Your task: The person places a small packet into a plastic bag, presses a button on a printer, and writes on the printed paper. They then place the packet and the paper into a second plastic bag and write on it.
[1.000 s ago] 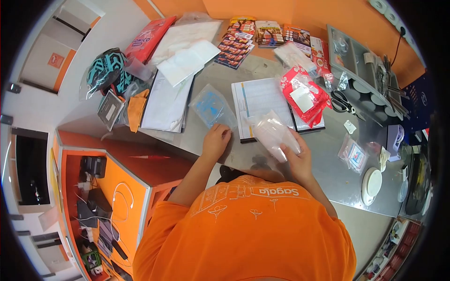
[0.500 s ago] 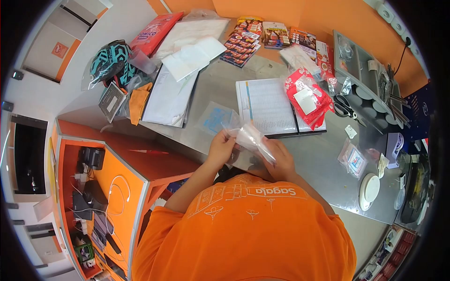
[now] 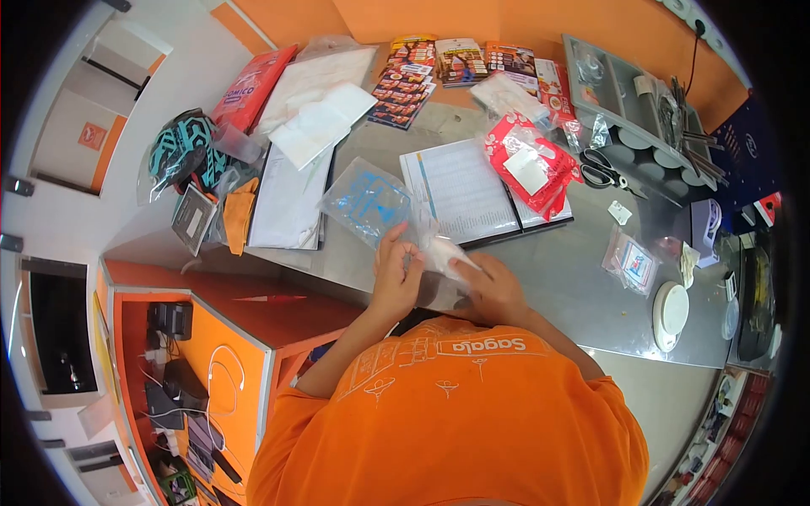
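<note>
A clear plastic bag [image 3: 445, 251], rolled and bunched up, is between my two hands in front of my chest. My right hand [image 3: 494, 288] is closed around its right end. At its left side, my left hand [image 3: 396, 274] has curled fingers and thumb on the thin film. Just beyond my left fingertips, a clear bag with blue print [image 3: 363, 201] is spread over the table, and its near right corner overlaps the bunched plastic in this view. An open folder of printed sheets [image 3: 456, 190] lies beyond my hands, with a red and white package [image 3: 527, 169] over its right page.
Scissors [image 3: 603, 171] and a grey organizer tray [image 3: 624, 105] lie to the right on the metal table [image 3: 557, 278]. A round white lid-like item [image 3: 672, 314] is near the right edge. Papers [image 3: 287, 198], a red bag [image 3: 253, 88] and leaflets [image 3: 405, 93] line the left and back.
The blue-printed bag now lies spread wider and flatter to the left. My left fingers have lifted and opened out somewhat, and the rolled plastic looks more crumpled. The view has shifted slightly.
</note>
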`<state>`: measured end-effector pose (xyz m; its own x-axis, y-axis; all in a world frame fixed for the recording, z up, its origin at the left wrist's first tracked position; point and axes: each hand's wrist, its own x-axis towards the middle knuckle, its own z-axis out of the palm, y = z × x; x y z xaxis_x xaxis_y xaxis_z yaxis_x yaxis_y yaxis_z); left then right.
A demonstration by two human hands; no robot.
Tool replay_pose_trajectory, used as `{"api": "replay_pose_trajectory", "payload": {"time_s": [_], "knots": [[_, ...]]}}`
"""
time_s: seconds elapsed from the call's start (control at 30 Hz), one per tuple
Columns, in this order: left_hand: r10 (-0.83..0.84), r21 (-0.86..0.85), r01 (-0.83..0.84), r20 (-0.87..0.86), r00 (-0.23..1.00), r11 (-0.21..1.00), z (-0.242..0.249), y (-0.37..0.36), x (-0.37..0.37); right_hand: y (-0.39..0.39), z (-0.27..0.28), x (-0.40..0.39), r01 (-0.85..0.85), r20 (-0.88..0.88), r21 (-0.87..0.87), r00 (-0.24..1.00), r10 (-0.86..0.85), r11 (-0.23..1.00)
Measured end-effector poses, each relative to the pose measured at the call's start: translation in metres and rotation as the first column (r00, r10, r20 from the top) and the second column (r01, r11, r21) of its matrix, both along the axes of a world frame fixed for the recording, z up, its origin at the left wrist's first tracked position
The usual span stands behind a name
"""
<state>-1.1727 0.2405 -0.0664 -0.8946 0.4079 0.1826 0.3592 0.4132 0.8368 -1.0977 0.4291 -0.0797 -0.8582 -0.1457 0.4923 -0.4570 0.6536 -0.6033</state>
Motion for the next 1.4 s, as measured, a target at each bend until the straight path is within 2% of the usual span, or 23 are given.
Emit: {"api": "replay_pose_trajectory", "payload": {"time_s": [0.03, 0.07, 0.1, 0.13, 0.17, 0.23, 0.27, 0.33, 0.37, 0.4, 0.43, 0.57, 0.63, 0.67, 0.73, 0.77, 0.83, 0.87, 0.93, 1.03, 1.17, 1.23, 1.4], "knots": [[-0.017, -0.042, 0.014, -0.063, 0.998, 0.999, 0.003, 0.002, 0.002, 0.001, -0.005, 0.0, 0.047, 0.099, -0.13, 0.994, -0.034, 0.99], [-0.026, -0.043, 0.023, -0.066, 0.997, 0.999, 0.007, 0.005, 0.005, 0.0, -0.01, -0.001, 0.055, 0.097, -0.131, 0.994, -0.042, 0.99], [-0.026, -0.119, 0.013, -0.114, 0.993, 0.993, 0.015, 0.008, 0.009, -0.002, -0.013, -0.002, 0.173, 0.273, -0.407, 0.96, -0.061, 0.897], [-0.029, -0.194, -0.003, -0.162, 0.986, 0.981, 0.02, 0.01, 0.012, -0.003, -0.014, -0.003, 0.318, 0.436, -0.621, 0.9, -0.021, 0.716], [-0.037, -0.196, 0.004, -0.163, 0.986, 0.981, 0.015, 0.01, 0.011, -0.003, -0.012, -0.003, 0.322, 0.435, -0.624, 0.9, -0.026, 0.712], [-0.112, 0.085, 0.116, -0.043, 0.993, 0.99, 0.001, 0.008, 0.008, -0.001, 0.0, -0.005, 0.487, 0.566, -0.82, 0.77, 0.295, 0.301], [-0.117, 0.082, 0.121, -0.044, 0.992, 0.989, -0.004, 0.006, 0.007, -0.002, 0.0, -0.003, 0.488, 0.564, -0.821, 0.772, 0.293, 0.296], [-0.134, 0.135, 0.135, -0.019, 0.991, 0.982, -0.005, 0.004, 0.005, -0.003, 0.0, -0.001, 0.37, 0.532, -0.772, 0.821, 0.207, 0.517], [-0.134, 0.134, 0.136, -0.021, 0.991, 0.982, -0.004, 0.003, 0.005, -0.003, 0.0, -0.001, 0.369, 0.53, -0.773, 0.822, 0.207, 0.516], [-0.153, 0.082, 0.149, 0.047, 0.987, 0.985, -0.001, 0.002, 0.007, -0.003, 0.001, -0.001, 0.218, 0.375, -0.598, 0.927, 0.028, 0.771], [-0.168, 0.03, 0.165, 0.118, 0.979, 0.986, 0.0, 0.0, 0.009, -0.004, 0.001, 0.0, 0.124, 0.147, -0.316, 0.986, -0.081, 0.941], [-0.153, -0.041, 0.157, 0.088, 0.984, 0.987, -0.003, 0.0, 0.013, -0.01, 0.011, 0.001, 0.156, 0.166, -0.329, 0.98, -0.105, 0.931], [-0.118, -0.172, 0.108, -0.053, 0.992, 0.979, 0.005, -0.005, 0.012, -0.007, 0.009, 0.0, 0.099, 0.131, -0.265, 0.989, -0.066, 0.959], [-0.123, -0.176, 0.112, -0.052, 0.991, 0.978, 0.004, -0.009, 0.009, -0.005, 0.008, 0.001, 0.104, 0.131, -0.269, 0.989, -0.07, 0.958], [-0.137, -0.052, 0.132, -0.103, 0.985, 0.99, 0.005, -0.02, -0.002, -0.002, 0.006, 0.002, 0.014, 0.019, -0.059, 1.0, -0.013, 0.998], [-0.14, -0.053, 0.135, -0.103, 0.985, 0.989, 0.009, -0.026, -0.007, -0.003, 0.002, 0.003, 0.018, 0.019, -0.06, 1.0, -0.016, 0.998], [-0.295, -0.593, 0.1, -0.242, 0.924, 0.799, 0.027, -0.034, -0.015, -0.008, -0.005, 0.003, -0.021, -0.175, 0.032, 0.984, 0.026, 0.999], [-0.297, -0.597, 0.099, -0.242, 0.924, 0.796, 0.026, -0.036, -0.019, -0.008, -0.004, 0.004, -0.021, -0.176, 0.028, 0.984, 0.025, 0.999], [-0.469, -0.674, -0.068, -0.579, 0.667, 0.736, 0.021, -0.038, -0.029, -0.009, 0.009, 0.007, -0.084, -0.195, 0.234, 0.972, 0.132, 0.969], [-0.529, -0.632, 0.012, -0.638, 0.56, 0.775, 0.02, -0.029, -0.044, -0.008, 0.02, 0.004, -0.024, -0.234, 0.331, 0.966, 0.107, 0.943], [-0.575, -0.666, 0.035, -0.614, 0.54, 0.745, -0.024, -0.029, -0.057, -0.004, -0.003, 0.001, 0.01, -0.229, 0.439, 0.968, 0.101, 0.898], [-0.517, -0.665, 0.044, -0.535, 0.669, 0.746, -0.037, -0.026, -0.047, -0.001, -0.024, 0.0, -0.014, -0.233, 0.427, 0.964, 0.125, 0.904], [-0.411, -0.631, -0.008, -0.515, 0.752, 0.776, -0.044, -0.023, -0.028, -0.002, -0.045, 0.011, -0.022, -0.099, 0.356, 0.993, 0.062, 0.934]]}}
